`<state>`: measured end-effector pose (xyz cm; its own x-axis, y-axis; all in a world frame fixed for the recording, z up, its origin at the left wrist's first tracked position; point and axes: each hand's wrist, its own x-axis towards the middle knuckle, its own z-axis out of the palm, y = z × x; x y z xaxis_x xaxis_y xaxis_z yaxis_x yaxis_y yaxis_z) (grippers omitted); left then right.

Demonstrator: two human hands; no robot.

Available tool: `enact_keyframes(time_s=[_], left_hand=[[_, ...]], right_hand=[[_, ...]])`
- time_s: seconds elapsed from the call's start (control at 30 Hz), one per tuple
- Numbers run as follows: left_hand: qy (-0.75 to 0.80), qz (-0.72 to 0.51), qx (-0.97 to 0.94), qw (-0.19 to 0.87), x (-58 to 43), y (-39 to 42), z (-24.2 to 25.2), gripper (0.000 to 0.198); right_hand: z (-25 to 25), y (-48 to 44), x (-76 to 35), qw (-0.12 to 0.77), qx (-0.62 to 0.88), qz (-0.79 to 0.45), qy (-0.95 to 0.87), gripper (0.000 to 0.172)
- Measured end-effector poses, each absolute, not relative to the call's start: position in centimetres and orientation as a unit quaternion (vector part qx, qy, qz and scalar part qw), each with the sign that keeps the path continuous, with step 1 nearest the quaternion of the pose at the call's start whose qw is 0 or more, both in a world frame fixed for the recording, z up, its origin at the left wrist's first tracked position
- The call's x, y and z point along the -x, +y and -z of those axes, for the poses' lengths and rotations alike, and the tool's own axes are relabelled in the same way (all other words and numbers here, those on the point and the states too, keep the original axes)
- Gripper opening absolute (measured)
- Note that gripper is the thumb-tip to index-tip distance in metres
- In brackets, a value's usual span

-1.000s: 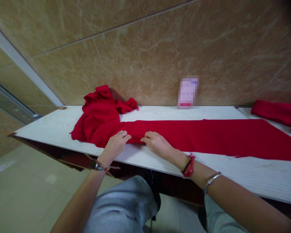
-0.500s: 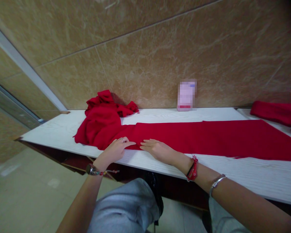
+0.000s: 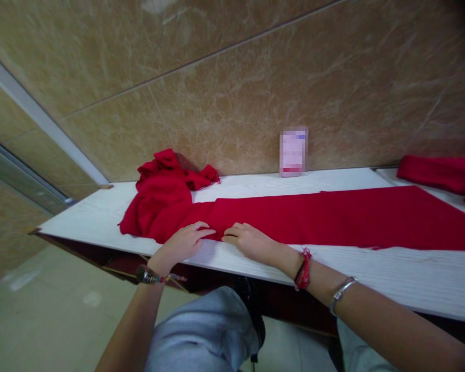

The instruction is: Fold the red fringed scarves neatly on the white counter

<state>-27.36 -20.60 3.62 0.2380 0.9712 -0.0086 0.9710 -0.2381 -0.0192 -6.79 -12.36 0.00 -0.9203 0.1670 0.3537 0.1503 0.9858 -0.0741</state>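
A long red cloth point(image 3: 294, 217), perhaps a scarf, lies spread along the white tabletop point(image 3: 395, 274). At its left end it runs into a bunched heap point(image 3: 160, 194) with fringe showing at the back. My left hand point(image 3: 186, 241) rests on the near edge beside the heap, its fingers stretched over the fabric and its thumb pointing right. Just right of it, my right hand point(image 3: 250, 242) touches the same edge with bent fingers, slightly apart from the thumb. A short gap separates the two hands.
A small pinkish box point(image 3: 293, 152), blurred out, stands against the tan tiled wall point(image 3: 232, 103). Another folded red cloth point(image 3: 442, 176) lies at the far right. Below the tabletop are dark open shelves point(image 3: 116, 261), and my knee point(image 3: 205, 330) is close to the front edge.
My right hand's fingers have gone from lying flat to bent at the cloth's near edge. My left hand stays almost in place. The view has shifted slightly.
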Motion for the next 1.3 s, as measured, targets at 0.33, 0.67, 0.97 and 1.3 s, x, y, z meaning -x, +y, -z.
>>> enact_keyframes(time_s=[0.33, 0.67, 0.97, 1.3], left_hand=[[-0.724, -0.077, 0.671, 0.143, 25.0, -19.7, -3.0, 0.035], [-0.712, -0.052, 0.693, 0.103, 26.2, -16.6, -2.5, 0.037], [-0.615, 0.014, 0.788, 0.034, 25.6, -16.0, -2.3, 0.037], [-0.712, -0.058, 0.691, 0.105, 25.8, -12.8, -2.9, 0.039]], right_hand=[[0.7, -12.2, 6.8, 0.188, 0.123, -0.066, -0.972, 0.038], [1.1, -11.8, 7.0, 0.215, 0.097, -0.09, -0.968, 0.041], [1.7, -11.6, 7.3, 0.224, 0.102, -0.099, -0.964, 0.04], [1.5, -11.8, 7.3, 0.218, 0.126, -0.094, -0.963, 0.038]])
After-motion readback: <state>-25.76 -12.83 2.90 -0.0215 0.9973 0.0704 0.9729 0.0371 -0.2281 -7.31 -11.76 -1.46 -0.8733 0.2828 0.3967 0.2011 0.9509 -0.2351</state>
